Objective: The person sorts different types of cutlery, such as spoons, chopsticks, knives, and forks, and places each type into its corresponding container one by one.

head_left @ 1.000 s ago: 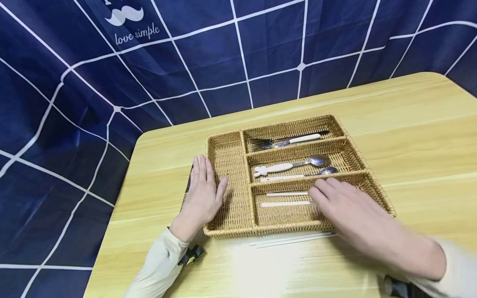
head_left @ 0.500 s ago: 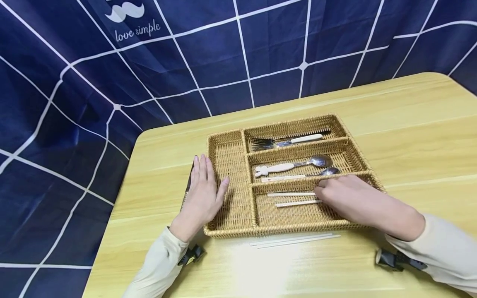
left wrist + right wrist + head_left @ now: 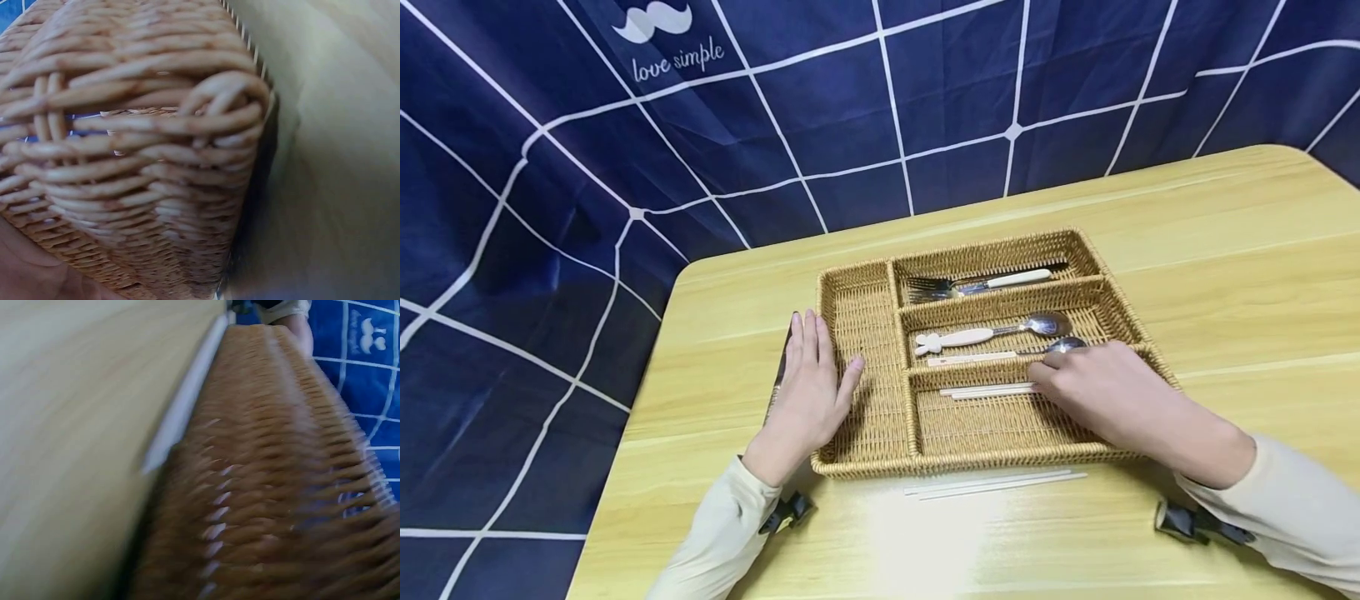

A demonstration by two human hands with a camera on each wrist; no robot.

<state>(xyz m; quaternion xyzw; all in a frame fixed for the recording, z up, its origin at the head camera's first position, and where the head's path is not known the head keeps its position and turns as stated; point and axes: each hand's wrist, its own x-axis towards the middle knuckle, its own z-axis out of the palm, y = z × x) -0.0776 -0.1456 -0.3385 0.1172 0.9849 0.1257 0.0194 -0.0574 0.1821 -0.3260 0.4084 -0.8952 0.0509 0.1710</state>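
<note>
In the head view, a woven tray (image 3: 1015,458) lies on the table. The left hand (image 3: 805,400) rests with extended fingers against its left wall, thumb over the rim; part of this hand also shows in the left wrist view (image 3: 37,269). Over the front right compartment, the right hand (image 3: 1112,396) has bent fingers at the right ends of white chopsticks (image 3: 988,391) lying side by side; its fingertips are partly hidden. The right wrist view is blurred, showing the tray's outer wall (image 3: 237,462) but not the right fingers.
A fork (image 3: 931,286) and a white-handled utensil (image 3: 1018,278) are in the back compartment. Two spoons, one with a rabbit-shaped handle (image 3: 966,337), occupy the middle one. More white sticks (image 3: 1000,487) lie before the tray. Something dark (image 3: 780,367) stands beside its left wall.
The right hand first moved right, then slightly up in the head view. The chopsticks by it, apart earlier, now lie close together. The left hand stays put.
</note>
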